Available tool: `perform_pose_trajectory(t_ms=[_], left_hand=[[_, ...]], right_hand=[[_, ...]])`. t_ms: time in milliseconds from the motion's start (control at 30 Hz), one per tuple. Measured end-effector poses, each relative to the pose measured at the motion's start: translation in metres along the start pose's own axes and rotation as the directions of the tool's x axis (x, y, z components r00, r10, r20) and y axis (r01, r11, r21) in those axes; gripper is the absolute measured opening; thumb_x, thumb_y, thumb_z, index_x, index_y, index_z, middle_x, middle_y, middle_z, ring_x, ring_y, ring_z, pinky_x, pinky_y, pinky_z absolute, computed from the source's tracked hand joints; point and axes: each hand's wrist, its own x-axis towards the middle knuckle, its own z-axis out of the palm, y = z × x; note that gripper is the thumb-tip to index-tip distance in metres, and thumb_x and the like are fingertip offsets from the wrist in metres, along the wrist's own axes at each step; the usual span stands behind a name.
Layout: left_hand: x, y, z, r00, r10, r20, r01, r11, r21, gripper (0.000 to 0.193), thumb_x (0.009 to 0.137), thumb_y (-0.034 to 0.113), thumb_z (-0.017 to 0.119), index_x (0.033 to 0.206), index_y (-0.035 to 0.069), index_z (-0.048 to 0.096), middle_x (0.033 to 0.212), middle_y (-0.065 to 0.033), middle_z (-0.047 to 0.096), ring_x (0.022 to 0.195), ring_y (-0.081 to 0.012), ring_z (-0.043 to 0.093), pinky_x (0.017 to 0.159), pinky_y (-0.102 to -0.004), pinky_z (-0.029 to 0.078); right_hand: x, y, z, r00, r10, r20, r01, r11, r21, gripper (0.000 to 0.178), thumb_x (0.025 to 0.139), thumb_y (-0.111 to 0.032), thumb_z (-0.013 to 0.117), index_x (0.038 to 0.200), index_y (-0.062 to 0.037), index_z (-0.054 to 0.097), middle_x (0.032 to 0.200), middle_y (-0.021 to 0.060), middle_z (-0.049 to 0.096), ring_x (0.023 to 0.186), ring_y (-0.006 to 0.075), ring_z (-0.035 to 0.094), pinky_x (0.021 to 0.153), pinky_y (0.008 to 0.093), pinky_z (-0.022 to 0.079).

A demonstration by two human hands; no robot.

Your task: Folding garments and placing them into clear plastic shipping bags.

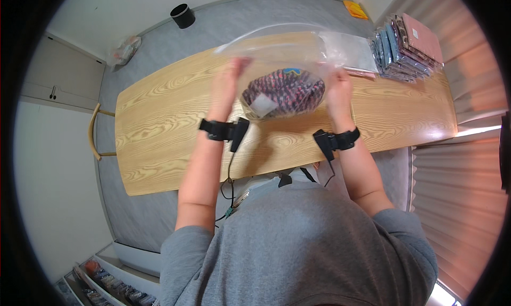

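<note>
A clear plastic bag (242, 51) is stretched between my two hands above the wooden table. Inside its lower part sits a bundled dark textile with pink speckles (298, 93). A white square label (263, 105) shows on the bundle's lower left, and a blue and yellow patch at its top. My left hand (230, 78), smeared by motion, grips the bag's left side. On the opposite side my right hand (339, 85) is closed on the bag's edge. The fingertips of both hands are partly hidden by glare and blur.
The wooden table (165, 120) carries a stack of folded, plastic-wrapped textiles (407, 48) at the far right. White plastic bags (351, 49) lie beside it. Beyond stand a black bin (183, 16) and a stuffed plastic bag (125, 50). A chair (91, 133) is at the left end.
</note>
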Motion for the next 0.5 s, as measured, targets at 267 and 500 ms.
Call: perform_pose_trajectory(t_ms=[267, 500], left_hand=[[-0.005, 0.006, -0.015, 0.98, 0.035, -0.194, -0.095, 0.947, -0.308, 0.037, 0.099, 0.033, 0.042, 0.101, 0.0, 0.058, 0.095, -0.0132, 0.066, 0.092, -0.0242, 0.065, 0.085, -0.0355, 0.049], [-0.009, 0.009, -0.031, 0.985, -0.102, -0.136, 0.072, 0.976, -0.205, 0.039, 0.1, 0.034, 0.039, 0.088, 0.002, 0.057, 0.08, -0.0137, 0.067, 0.072, -0.0201, 0.066, 0.065, -0.0285, 0.049]], right_hand=[[0.003, 0.011, -0.001, 0.998, -0.02, -0.065, 0.026, 0.995, 0.091, 0.033, 0.098, -0.029, 0.049, 0.089, 0.0003, 0.06, 0.084, 0.009, 0.067, 0.082, 0.017, 0.064, 0.079, 0.0291, 0.049], [-0.001, 0.005, -0.01, 0.99, 0.106, 0.09, -0.116, 0.986, 0.117, 0.033, 0.097, -0.031, 0.049, 0.085, -0.0013, 0.057, 0.078, 0.0112, 0.066, 0.072, 0.0203, 0.066, 0.07, 0.0314, 0.053]])
